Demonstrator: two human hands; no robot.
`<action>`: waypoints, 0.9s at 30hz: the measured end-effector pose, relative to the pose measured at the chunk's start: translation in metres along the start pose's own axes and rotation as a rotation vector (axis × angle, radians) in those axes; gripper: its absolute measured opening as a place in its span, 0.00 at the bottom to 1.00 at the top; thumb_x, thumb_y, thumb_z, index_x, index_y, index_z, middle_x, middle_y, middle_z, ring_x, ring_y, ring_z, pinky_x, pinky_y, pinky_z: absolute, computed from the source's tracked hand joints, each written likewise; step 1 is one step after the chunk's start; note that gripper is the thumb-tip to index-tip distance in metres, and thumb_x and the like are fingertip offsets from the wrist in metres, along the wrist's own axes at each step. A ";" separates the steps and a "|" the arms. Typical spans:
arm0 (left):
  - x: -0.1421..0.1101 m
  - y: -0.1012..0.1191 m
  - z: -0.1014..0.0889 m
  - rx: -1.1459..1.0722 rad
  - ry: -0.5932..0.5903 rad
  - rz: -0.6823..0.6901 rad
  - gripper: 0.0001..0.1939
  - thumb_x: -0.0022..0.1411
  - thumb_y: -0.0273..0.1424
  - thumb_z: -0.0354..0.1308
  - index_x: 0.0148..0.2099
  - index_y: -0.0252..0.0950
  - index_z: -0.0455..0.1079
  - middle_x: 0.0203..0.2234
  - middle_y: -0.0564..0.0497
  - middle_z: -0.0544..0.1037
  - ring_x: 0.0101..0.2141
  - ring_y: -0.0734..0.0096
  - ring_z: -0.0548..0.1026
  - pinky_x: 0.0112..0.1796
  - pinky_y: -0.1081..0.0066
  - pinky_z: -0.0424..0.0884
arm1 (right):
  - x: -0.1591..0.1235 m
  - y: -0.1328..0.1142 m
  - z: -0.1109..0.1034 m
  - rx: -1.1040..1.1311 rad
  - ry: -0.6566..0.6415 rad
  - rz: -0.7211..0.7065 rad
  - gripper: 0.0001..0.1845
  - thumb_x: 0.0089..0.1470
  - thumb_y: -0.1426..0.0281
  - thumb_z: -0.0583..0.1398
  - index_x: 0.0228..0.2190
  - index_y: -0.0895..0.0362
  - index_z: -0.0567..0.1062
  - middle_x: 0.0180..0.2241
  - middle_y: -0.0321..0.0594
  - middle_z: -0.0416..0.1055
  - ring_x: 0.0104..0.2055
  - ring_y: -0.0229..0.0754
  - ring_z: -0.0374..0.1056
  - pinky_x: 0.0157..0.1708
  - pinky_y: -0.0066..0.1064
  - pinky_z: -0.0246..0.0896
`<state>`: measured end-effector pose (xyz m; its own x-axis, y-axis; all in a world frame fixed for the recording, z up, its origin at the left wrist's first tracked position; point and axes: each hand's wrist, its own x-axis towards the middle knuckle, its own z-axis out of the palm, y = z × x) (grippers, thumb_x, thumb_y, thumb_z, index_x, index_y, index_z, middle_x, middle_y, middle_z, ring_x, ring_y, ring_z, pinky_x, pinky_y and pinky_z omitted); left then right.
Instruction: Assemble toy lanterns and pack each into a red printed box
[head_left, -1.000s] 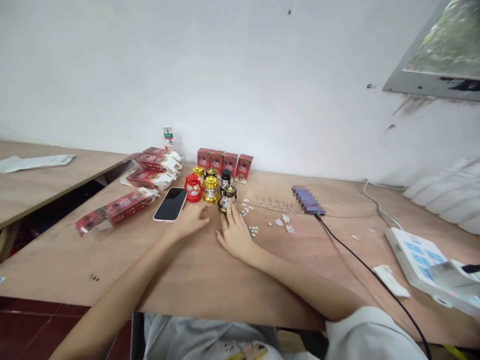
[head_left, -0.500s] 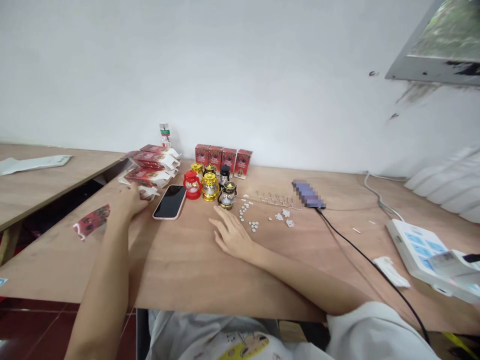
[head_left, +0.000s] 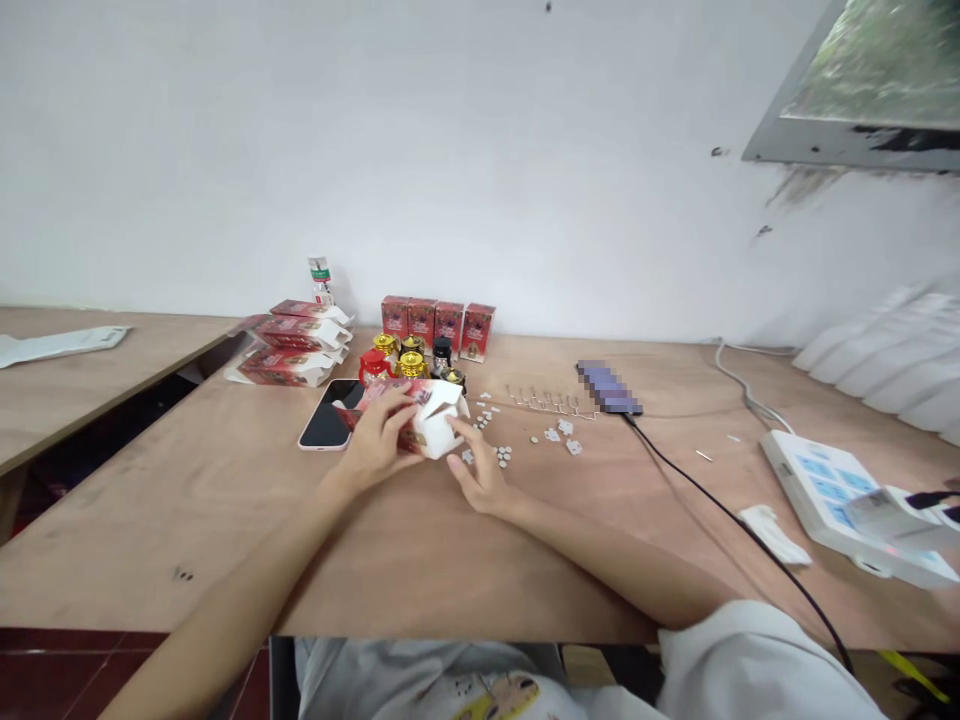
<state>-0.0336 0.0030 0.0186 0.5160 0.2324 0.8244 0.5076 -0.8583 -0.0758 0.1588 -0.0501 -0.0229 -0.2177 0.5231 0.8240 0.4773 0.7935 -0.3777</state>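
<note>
A red cardboard box (head_left: pixel 439 425) with white flaps at its right end is held above the table in front of me. My left hand (head_left: pixel 377 440) is closed around its red body. At the flap end, my right hand (head_left: pixel 484 478) has its index finger and thumb against the white cardboard. Just behind the box, partly covered by it, stand small toy lanterns: a red one (head_left: pixel 375 366), gold ones (head_left: pixel 412 366), a black one (head_left: pixel 442 354) and bronze-coloured ones. Under the left side of the box lies a pink-edged phone (head_left: pixel 322 420), partly hidden.
Flattened red boxes (head_left: pixel 289 365) are stacked at the left, before a small bottle (head_left: pixel 320 280). Several closed red boxes (head_left: pixel 448 325) stand near the wall. Button cells (head_left: pixel 504 456), white plastic pieces (head_left: pixel 573 447) and a cabled phone (head_left: pixel 609 388) lie right of centre; a power strip (head_left: pixel 817 490) is far right.
My left hand has come from the stack at the left to the middle, bringing a box. My right hand has met it at the flaps. The loose red piece at the left is gone from there.
</note>
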 end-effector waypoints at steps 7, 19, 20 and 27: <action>0.004 0.011 -0.008 -0.031 0.015 -0.078 0.34 0.46 0.50 0.64 0.50 0.39 0.58 0.47 0.41 0.68 0.47 0.55 0.69 0.46 0.56 0.66 | 0.003 0.001 0.003 0.148 0.170 0.212 0.21 0.62 0.60 0.42 0.50 0.58 0.60 0.46 0.50 0.69 0.44 0.43 0.69 0.40 0.34 0.67; 0.012 0.045 -0.002 0.130 -0.057 -0.313 0.34 0.51 0.47 0.57 0.58 0.39 0.57 0.54 0.41 0.68 0.54 0.53 0.65 0.56 0.54 0.48 | 0.008 -0.007 -0.004 0.142 0.137 0.234 0.20 0.61 0.61 0.44 0.24 0.55 0.66 0.22 0.35 0.65 0.24 0.37 0.63 0.26 0.28 0.60; 0.012 0.045 -0.002 0.123 -0.052 -0.311 0.34 0.52 0.47 0.57 0.57 0.39 0.57 0.53 0.41 0.68 0.54 0.53 0.66 0.56 0.54 0.48 | 0.008 -0.007 -0.004 0.144 0.134 0.253 0.20 0.61 0.61 0.44 0.26 0.55 0.67 0.22 0.36 0.66 0.25 0.37 0.64 0.27 0.28 0.61; 0.011 0.044 -0.003 0.110 -0.028 -0.302 0.28 0.53 0.41 0.55 0.55 0.38 0.60 0.51 0.42 0.71 0.52 0.54 0.68 0.53 0.57 0.54 | 0.004 -0.004 -0.001 0.143 0.166 0.325 0.20 0.61 0.60 0.45 0.34 0.56 0.73 0.27 0.39 0.72 0.30 0.40 0.69 0.31 0.30 0.66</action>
<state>-0.0082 -0.0336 0.0260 0.3489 0.4825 0.8034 0.7113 -0.6945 0.1082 0.1572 -0.0511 -0.0173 0.0721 0.7062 0.7044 0.3728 0.6359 -0.6757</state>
